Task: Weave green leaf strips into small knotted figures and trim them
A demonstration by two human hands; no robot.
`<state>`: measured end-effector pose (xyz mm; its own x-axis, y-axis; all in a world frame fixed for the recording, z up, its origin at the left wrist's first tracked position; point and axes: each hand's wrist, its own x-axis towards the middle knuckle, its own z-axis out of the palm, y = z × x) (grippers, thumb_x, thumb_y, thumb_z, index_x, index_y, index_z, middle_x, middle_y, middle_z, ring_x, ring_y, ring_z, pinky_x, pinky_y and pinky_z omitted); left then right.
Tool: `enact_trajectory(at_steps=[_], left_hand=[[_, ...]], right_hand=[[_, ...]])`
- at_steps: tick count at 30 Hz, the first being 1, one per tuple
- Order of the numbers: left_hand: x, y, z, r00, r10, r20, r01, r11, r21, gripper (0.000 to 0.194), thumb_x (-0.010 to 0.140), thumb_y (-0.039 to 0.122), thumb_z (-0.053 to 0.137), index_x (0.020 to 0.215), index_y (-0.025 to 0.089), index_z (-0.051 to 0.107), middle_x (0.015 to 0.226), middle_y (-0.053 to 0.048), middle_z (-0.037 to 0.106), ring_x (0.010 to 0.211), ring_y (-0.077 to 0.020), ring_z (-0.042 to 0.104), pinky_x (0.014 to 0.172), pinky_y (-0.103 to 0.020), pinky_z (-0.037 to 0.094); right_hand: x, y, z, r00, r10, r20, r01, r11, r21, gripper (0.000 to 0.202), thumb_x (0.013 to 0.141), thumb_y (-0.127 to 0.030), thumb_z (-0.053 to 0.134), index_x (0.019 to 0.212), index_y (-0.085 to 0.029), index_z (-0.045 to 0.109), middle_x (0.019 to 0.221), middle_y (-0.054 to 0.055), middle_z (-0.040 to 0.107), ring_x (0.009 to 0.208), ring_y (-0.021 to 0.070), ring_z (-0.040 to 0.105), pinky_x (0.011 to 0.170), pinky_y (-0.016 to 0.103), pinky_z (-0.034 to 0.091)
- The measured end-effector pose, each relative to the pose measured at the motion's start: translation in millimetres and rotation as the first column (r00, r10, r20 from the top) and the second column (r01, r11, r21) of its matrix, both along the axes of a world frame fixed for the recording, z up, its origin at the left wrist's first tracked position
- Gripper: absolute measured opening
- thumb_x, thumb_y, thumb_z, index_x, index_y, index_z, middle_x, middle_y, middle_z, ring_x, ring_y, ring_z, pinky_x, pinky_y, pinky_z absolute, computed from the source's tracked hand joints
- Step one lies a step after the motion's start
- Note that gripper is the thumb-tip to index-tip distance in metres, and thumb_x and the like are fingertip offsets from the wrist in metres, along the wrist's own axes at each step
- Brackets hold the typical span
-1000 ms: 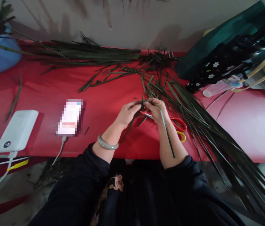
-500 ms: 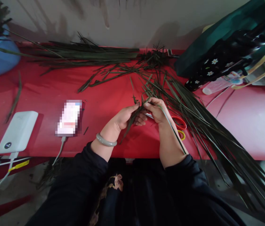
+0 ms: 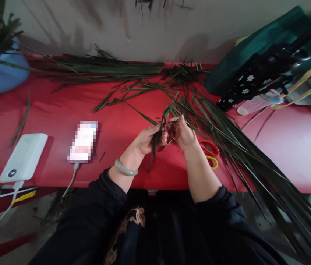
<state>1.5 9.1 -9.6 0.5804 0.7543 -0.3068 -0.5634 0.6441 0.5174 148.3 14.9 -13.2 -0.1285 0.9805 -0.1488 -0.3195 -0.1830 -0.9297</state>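
My left hand (image 3: 149, 139), with a grey bangle (image 3: 126, 168) on its wrist, is closed on a small bundle of folded green leaf strips (image 3: 156, 142). Strip ends stick out up, to the left and down from it. Just to the right, my right hand (image 3: 182, 133) pinches a thin dark leaf strip (image 3: 171, 122) that runs to the bundle. Scissors with red and yellow handles (image 3: 212, 148) lie on the table by my right wrist, their blades mostly hidden.
Long green leaves (image 3: 243, 151) spread over the red table (image 3: 122, 141) and hang off its front edge at right. More leaves (image 3: 102, 70) lie along the wall. A phone (image 3: 82, 142) and white power bank (image 3: 23, 157) are at left; a green bag (image 3: 243, 48) and flowered umbrella (image 3: 250, 79) at right.
My right hand has turned and drawn slightly away from the left. The long strip that lay along my right forearm is gone from there. A strip at the bundle now points up-left.
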Motion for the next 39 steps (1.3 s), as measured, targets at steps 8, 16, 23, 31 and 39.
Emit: enact_trajectory(at_steps=[8,16,23,31,39], left_hand=[[3.2,0.5,3.2,0.993,0.105,-0.056,-0.100,0.992,0.078,0.021,0.085,0.027,0.055,0.069,0.012,0.057,0.055,0.000,0.058,0.044,-0.0082,0.053,0.047,-0.019,0.044],[4.5,-3.5,-3.7,1.000,-0.013,-0.015,0.016,0.974,0.228,0.025,0.076,0.034,0.066,0.070,0.011,0.059,0.055,-0.002,0.060,0.043,-0.0096,0.055,0.043,-0.019,0.041],[0.8,-6.1,-2.5,0.983,-0.179,-0.027,0.179,0.932,0.314,0.033,0.077,0.041,0.065,0.067,0.010,0.060,0.056,-0.002,0.060,0.047,-0.0089,0.055,0.047,-0.020,0.043],[-1.1,-10.3,2.5,0.972,-0.233,-0.036,0.231,0.909,0.346,0.034,0.073,0.043,0.069,0.066,0.011,0.061,0.055,-0.001,0.059,0.045,-0.0078,0.052,0.046,-0.021,0.040],[0.9,-13.9,0.5,0.958,-0.271,-0.094,0.286,0.873,0.395,0.036,0.081,0.044,0.059,0.067,0.012,0.060,0.056,-0.002,0.057,0.049,-0.0074,0.051,0.050,-0.021,0.039]], right_hand=[[10.3,-13.3,25.3,0.926,-0.046,0.374,0.045,0.999,0.013,0.046,0.067,-0.063,0.062,0.061,-0.018,0.054,0.052,-0.002,0.054,0.044,0.0081,0.045,0.044,0.023,0.035],[27.2,17.7,82.3,0.208,0.156,0.966,-0.440,0.897,-0.050,0.032,0.081,-0.044,0.051,0.070,-0.018,0.065,0.050,-0.004,0.047,0.049,0.0088,0.042,0.053,0.024,0.032],[36.1,32.9,114.7,-0.018,0.460,0.888,-0.713,0.617,-0.334,0.038,0.086,-0.047,0.042,0.092,-0.018,0.066,0.066,0.000,0.061,0.057,0.0104,0.050,0.056,0.024,0.036],[37.0,35.5,128.8,-0.127,0.677,0.725,-0.723,0.438,-0.535,0.040,0.084,-0.052,0.047,0.091,-0.017,0.066,0.065,0.001,0.063,0.055,0.0106,0.052,0.056,0.024,0.040],[23.1,30.9,142.5,0.188,0.350,0.918,-0.665,0.733,-0.143,0.009,0.073,-0.024,0.062,0.074,-0.020,0.071,0.069,0.000,0.068,0.067,0.0140,0.060,0.067,0.028,0.042]])
